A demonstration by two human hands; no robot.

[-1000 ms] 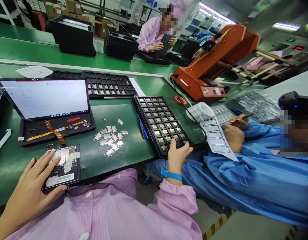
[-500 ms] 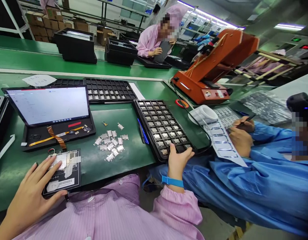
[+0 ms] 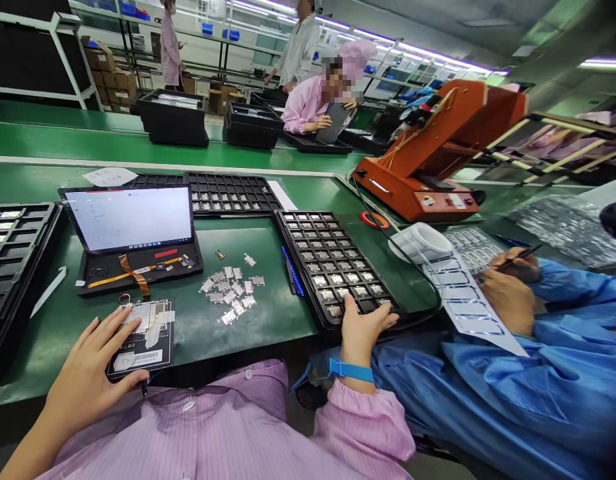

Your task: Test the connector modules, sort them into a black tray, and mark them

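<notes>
My left hand (image 3: 99,363) lies flat with spread fingers on a black-framed circuit board assembly (image 3: 153,358) that bears a barcode label and strips of tape. A copper-coloured flex cable (image 3: 135,275) runs from this assembly to a small unit with a lit screen (image 3: 133,217). At the near end of a black compartment tray (image 3: 315,308) filled with small metal-shielded modules, my right hand (image 3: 361,330) has its thumb and fingers apart over the last cells. Whether its fingertips touch a module is hard to make out. Several loose modules (image 3: 233,290) lie between the hands.
A blue pen (image 3: 292,270) lies beside the tray. More trays (image 3: 18,267) stand at left and behind the screen. At right are a label roll (image 3: 423,241), an orange press (image 3: 418,193) and a co-worker's hands (image 3: 511,293). Another person sits across the bench.
The view has turned left, so the bench things sit further right and a tray at left shows more fully. Both hands keep their places on the board assembly and at the tray.
</notes>
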